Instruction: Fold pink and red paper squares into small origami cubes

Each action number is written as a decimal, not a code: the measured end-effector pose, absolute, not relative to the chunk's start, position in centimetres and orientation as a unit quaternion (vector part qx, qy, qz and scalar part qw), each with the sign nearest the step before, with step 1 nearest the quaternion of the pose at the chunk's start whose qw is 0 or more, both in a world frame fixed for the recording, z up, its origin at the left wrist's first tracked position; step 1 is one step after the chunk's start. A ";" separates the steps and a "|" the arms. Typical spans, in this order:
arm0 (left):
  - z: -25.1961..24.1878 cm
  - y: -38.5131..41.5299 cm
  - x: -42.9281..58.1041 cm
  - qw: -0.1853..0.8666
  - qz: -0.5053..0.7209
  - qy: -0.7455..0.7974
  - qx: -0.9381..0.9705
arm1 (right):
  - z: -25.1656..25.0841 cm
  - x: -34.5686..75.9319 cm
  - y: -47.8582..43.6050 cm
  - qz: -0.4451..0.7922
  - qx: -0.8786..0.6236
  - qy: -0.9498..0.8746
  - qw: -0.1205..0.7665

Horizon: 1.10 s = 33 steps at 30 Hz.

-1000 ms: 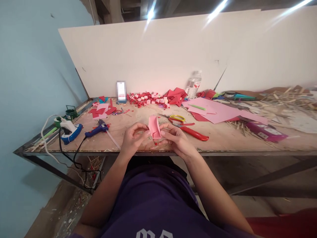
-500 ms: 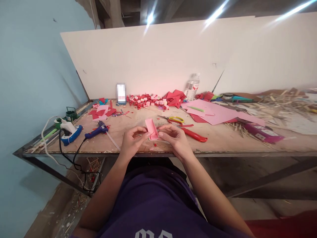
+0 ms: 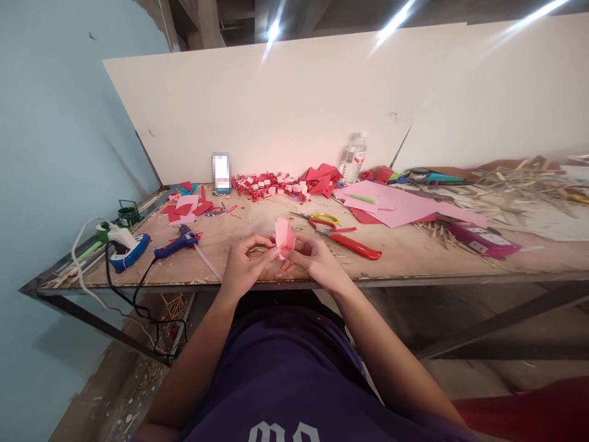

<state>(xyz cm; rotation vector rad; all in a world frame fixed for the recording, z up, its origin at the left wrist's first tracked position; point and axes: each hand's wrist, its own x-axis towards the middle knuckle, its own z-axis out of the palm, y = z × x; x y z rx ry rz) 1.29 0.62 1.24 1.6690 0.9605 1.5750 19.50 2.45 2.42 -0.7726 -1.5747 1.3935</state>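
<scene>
A small folded piece of pink paper is held up just above the table's front edge, between both hands. My left hand pinches its lower left side with thumb and fingertips. On the opposite side, my right hand is closed on the paper, its thumb pressed at the lower fold. Behind the right hand lie yellow-and-red-handled scissors and a red utility knife. A blue glue gun rests on the table to the left of my left hand.
Small red and pink paper boxes are heaped at the back, beside a propped phone. A plastic bottle stands behind pink paper sheets. A blue power strip with trailing cords sits at left; wooden sticks pile at right.
The pink paper has gone from an open trough shape to a more folded, upright form. My right hand's fingers have curled further in beneath it. The view has shifted slightly.
</scene>
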 end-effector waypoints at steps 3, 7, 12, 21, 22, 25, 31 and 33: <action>1.1 0.5 1.3 0.315 0.590 0.357 0.652 | 2.3 19.5 2.7 0.558 -0.319 -0.632 0.433; 1.0 0.4 1.3 0.309 0.578 0.335 0.677 | 2.4 19.4 2.8 0.566 -0.323 -0.612 0.448; 1.1 0.3 1.5 0.296 0.575 0.316 0.694 | 2.2 19.3 3.0 0.572 -0.325 -0.594 0.463; 1.0 0.0 1.9 0.266 0.559 0.306 0.724 | 2.3 19.5 2.7 0.572 -0.310 -0.596 0.471; 1.0 0.1 2.0 0.266 0.559 0.304 0.724 | 2.3 19.5 2.7 0.571 -0.309 -0.597 0.470; 1.0 0.1 1.9 0.266 0.568 0.305 0.716 | 2.2 19.4 2.6 0.560 -0.310 -0.605 0.473; 0.8 0.3 1.7 0.274 0.588 0.349 0.676 | 2.4 19.5 2.4 0.544 -0.333 -0.633 0.439; 0.9 0.3 1.6 0.275 0.603 0.362 0.655 | 2.6 19.7 2.2 0.542 -0.337 -0.641 0.426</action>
